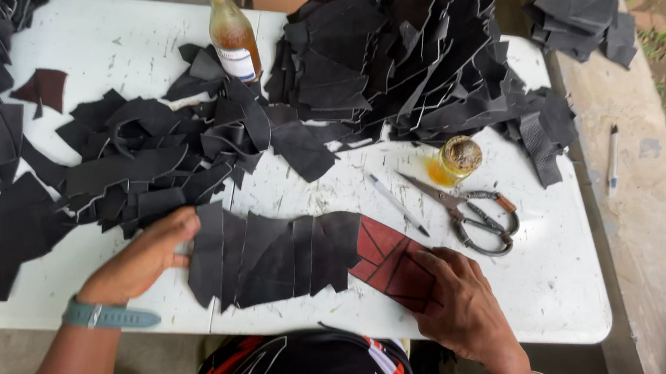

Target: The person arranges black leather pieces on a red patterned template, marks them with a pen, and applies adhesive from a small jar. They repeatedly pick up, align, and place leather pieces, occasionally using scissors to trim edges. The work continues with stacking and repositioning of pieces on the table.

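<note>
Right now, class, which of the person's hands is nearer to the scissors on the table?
Right. The right hand rests on the reddish leather pieces just below the scissors; the left hand holds the far end of the black leather row, well to their left.

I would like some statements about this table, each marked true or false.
1. The left hand rests on the row of black pieces. True.
2. The right hand holds the scissors. False: the scissors lie on the table; the hand rests on the reddish pieces.
3. The small jar stands near the scissors. True.
4. The bottle lies on its side. False: it stands upright.
5. A pen lies left of the scissors. True.
</note>
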